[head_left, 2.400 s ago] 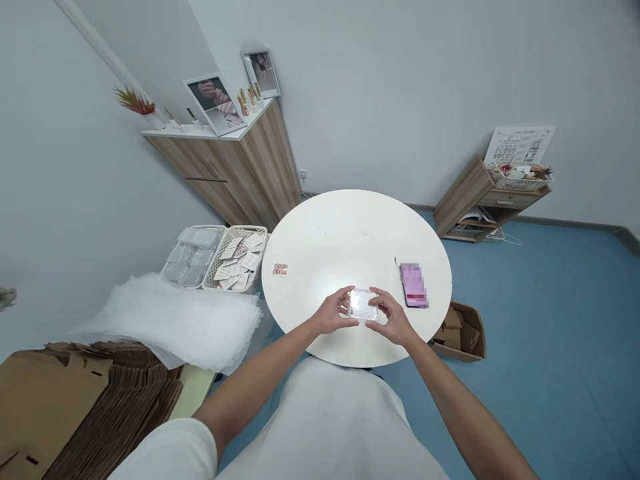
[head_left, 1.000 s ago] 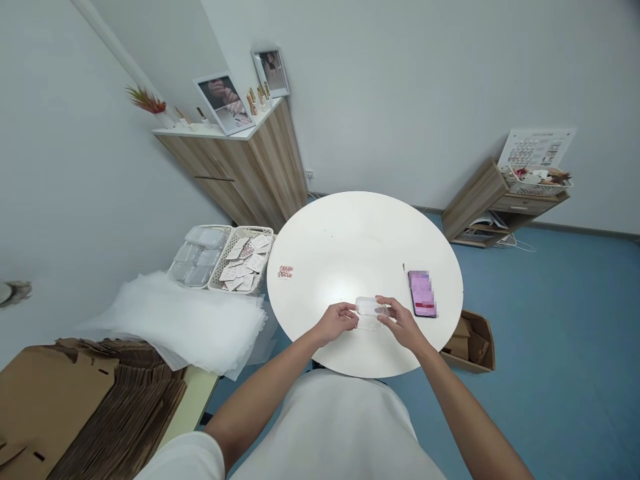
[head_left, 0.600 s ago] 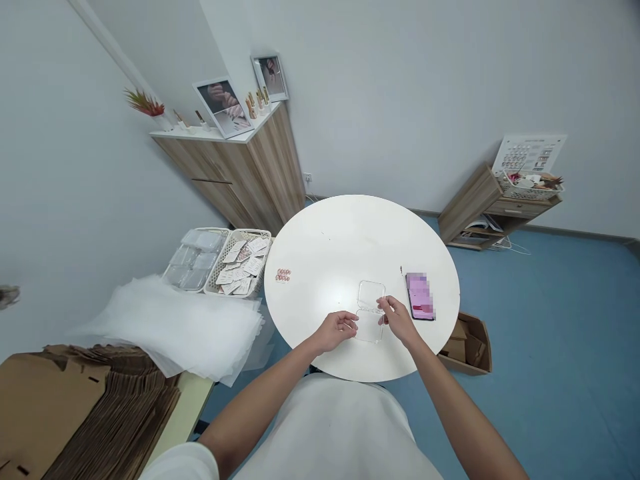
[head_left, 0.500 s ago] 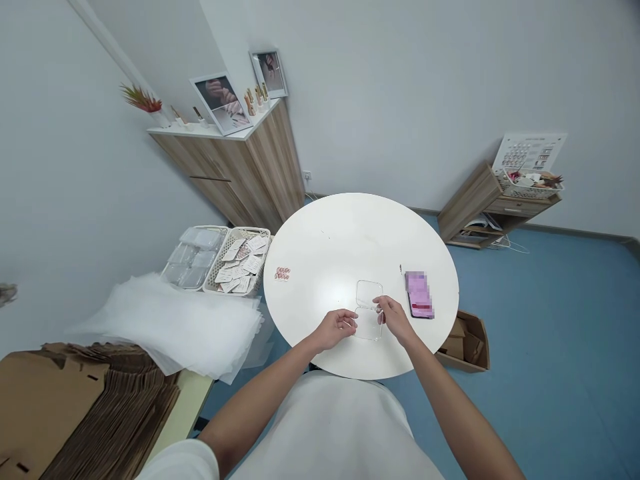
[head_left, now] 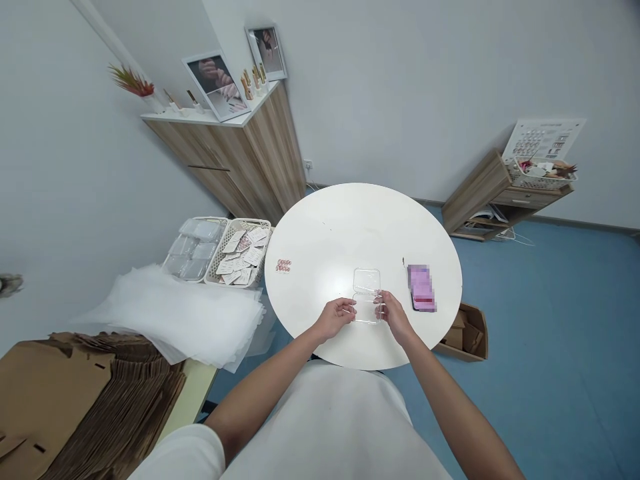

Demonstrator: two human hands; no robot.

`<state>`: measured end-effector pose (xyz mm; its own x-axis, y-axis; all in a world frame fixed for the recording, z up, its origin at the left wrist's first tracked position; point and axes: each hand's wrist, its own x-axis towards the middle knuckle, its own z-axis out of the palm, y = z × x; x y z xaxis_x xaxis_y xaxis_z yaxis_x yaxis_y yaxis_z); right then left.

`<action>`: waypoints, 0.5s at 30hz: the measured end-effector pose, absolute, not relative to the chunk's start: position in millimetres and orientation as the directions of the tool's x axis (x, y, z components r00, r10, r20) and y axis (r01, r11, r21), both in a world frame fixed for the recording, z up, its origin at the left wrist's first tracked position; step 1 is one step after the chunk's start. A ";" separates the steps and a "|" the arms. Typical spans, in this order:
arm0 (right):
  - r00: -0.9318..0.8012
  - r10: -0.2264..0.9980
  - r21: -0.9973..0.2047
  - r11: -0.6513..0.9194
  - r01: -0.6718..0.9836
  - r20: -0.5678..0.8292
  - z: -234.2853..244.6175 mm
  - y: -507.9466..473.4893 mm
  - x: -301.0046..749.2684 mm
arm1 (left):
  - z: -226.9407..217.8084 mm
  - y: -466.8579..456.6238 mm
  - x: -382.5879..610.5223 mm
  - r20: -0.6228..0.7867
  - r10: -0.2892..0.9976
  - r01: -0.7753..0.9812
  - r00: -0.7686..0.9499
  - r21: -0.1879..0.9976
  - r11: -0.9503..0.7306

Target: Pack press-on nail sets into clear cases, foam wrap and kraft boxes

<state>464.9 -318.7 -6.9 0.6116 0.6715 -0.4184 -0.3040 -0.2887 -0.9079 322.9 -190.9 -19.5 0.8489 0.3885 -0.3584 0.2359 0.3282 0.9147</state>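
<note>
A clear plastic hinged case (head_left: 367,310) lies opened out over the white round table, its lid half away from me. My left hand (head_left: 337,317) has its fingers closed on the near half's left edge. On the opposite edge, close to the hinge, my right hand (head_left: 393,313) grips the case between thumb and fingers. To the left on the tabletop sits a small set of pinkish-red press-on nails (head_left: 283,266). A phone (head_left: 421,289) with a blurred pink screen rests right of my right hand, with a tiny dark item (head_left: 403,262) just beyond it.
Beside the round table (head_left: 360,213), at left, are a basket of cards (head_left: 243,257) and a basket of clear cases (head_left: 197,248). White foam sheets (head_left: 185,317) and stacked flat cardboard (head_left: 100,400) lie nearer. A cardboard box (head_left: 483,333) stands on the floor at right.
The case now sits flatter and squarer between my hands, and my right hand has shifted slightly down along its edge. The whole view has tilted a little.
</note>
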 end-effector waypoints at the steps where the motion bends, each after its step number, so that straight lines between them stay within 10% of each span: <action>1: 0.638 0.663 -0.920 -0.281 -0.273 -0.392 -9.7 -322.7 462.2 | -21.1 -190.3 322.6 -0.362 0.394 0.237 0.845 0.914 0.330; 15: 0.697 0.584 -0.892 -0.411 -0.189 -0.416 -56.9 -343.2 436.7 | -64.8 -201.1 319.4 -0.477 0.539 0.408 0.694 0.878 0.252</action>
<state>436.7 -343.2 -56.9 0.6967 0.5841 -0.4164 -0.1890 -0.4105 -0.8920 319.4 -201.1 -64.8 0.6940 0.5391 -0.4773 0.4077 0.2522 0.8776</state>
